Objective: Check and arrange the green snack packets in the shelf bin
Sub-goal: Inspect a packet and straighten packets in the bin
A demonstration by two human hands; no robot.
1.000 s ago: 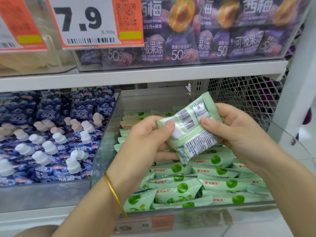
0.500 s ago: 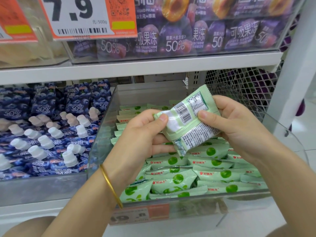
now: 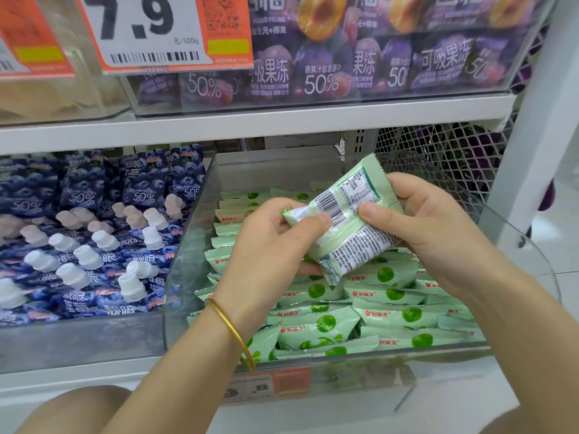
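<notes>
Both hands hold one pale green snack packet (image 3: 347,227) above the clear shelf bin (image 3: 188,245), its back side with barcode and small print facing me. My left hand (image 3: 275,242) pinches its left end between thumb and fingers. My right hand (image 3: 423,223) grips its right edge, thumb pressed on the print. Under the hands, several green packets (image 3: 319,327) with green dots lie in rows inside the bin; those directly beneath the hands are hidden.
A bin of blue pouches with white caps (image 3: 81,245) sits to the left. The white shelf (image 3: 250,123) above carries purple prune jelly packs (image 3: 344,57) and an orange price tag (image 3: 163,29). A wire mesh panel (image 3: 445,151) and a white upright post (image 3: 529,126) stand on the right.
The packet stays gripped in both hands with little change in its tilt. The view has shifted slightly, so the shelves sit a little differently in the frame.
</notes>
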